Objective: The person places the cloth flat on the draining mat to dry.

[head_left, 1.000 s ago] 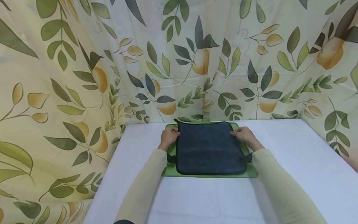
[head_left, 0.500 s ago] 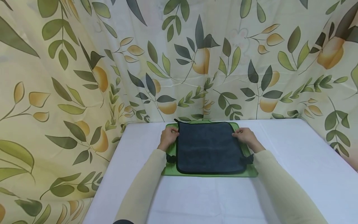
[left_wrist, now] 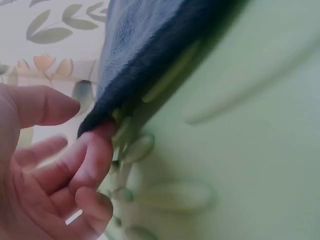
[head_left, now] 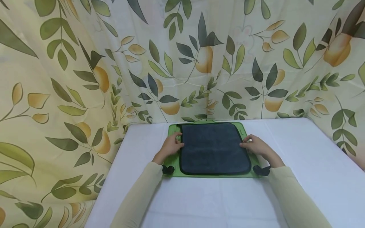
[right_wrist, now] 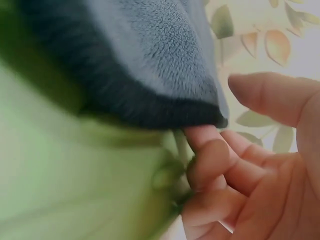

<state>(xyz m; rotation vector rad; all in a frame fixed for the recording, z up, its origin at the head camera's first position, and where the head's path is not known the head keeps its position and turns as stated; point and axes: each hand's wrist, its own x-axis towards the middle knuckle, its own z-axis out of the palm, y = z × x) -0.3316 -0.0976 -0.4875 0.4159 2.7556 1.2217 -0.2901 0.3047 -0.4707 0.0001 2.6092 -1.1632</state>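
Observation:
A dark blue-grey towel [head_left: 214,148] with a black border lies spread over a green board [head_left: 174,174] on the white table. At its left edge is my left hand [head_left: 171,144]. In the left wrist view, the fingers [left_wrist: 95,160] of this hand touch the underside of the towel's black edge, while the thumb stands apart from it. My right hand [head_left: 254,145] is at the opposite edge. The right wrist view has its fingertips [right_wrist: 202,134] under the towel's fuzzy border, the thumb likewise lifted away. Much of the board is hidden beneath the towel.
White cloth covers the table [head_left: 199,199]. Behind and to the left hangs a curtain [head_left: 128,79] printed with leaves and fruit. Dark straps [head_left: 260,170] sit at both wrists, above the board's side edges.
Both hands have slid nearer along the towel's sides and spread slightly outward. The towel's far left corner, which stuck up before, now lies flatter. The towel otherwise keeps its place on the board.

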